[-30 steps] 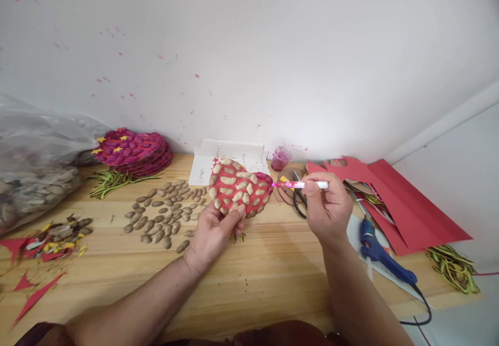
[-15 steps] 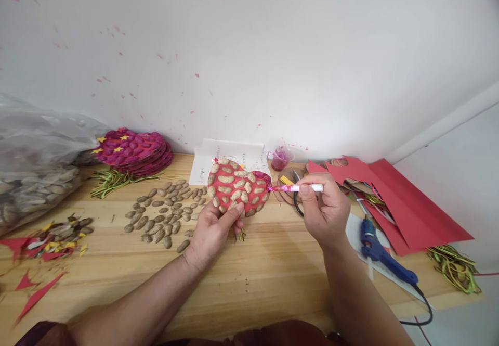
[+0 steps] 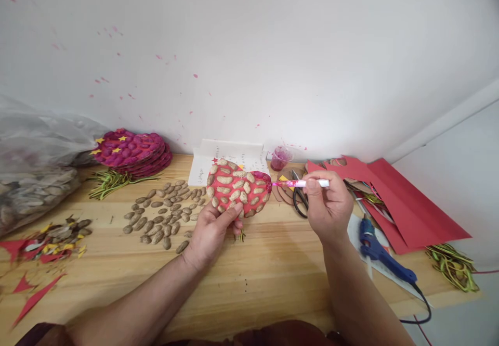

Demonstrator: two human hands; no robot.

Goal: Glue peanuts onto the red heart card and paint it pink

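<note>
Between thumb and fingers, my left hand (image 3: 210, 234) grips the lower edge of a red paper heart (image 3: 228, 190) covered in glued-on peanuts. Magenta paint coats the peanuts at the heart's upper right edge; the others are bare tan. My right hand (image 3: 329, 205) pinches a white-handled paintbrush (image 3: 302, 183), its pink-stained tip at that painted edge. Behind the brush a clear plastic cup (image 3: 281, 157) holds magenta paint. A sheet of paper with writing (image 3: 198, 166) lies behind the heart. Black-handled scissors (image 3: 299, 203) are partly hidden by my right hand.
Loose peanuts (image 3: 156, 235) spread left of the heart. Painted peanut hearts (image 3: 132, 151) are stacked at the back left, beside a plastic bag of peanuts (image 3: 35, 195). On the right lie a blue glue gun (image 3: 385, 257), red paper (image 3: 413, 205) and green stems (image 3: 452, 268). Scraps (image 3: 39, 291) lie front left.
My right hand has shifted slightly right with the paintbrush, its tip still close to the painted edge. My left hand holds the heart nearly still; the view has moved a little.
</note>
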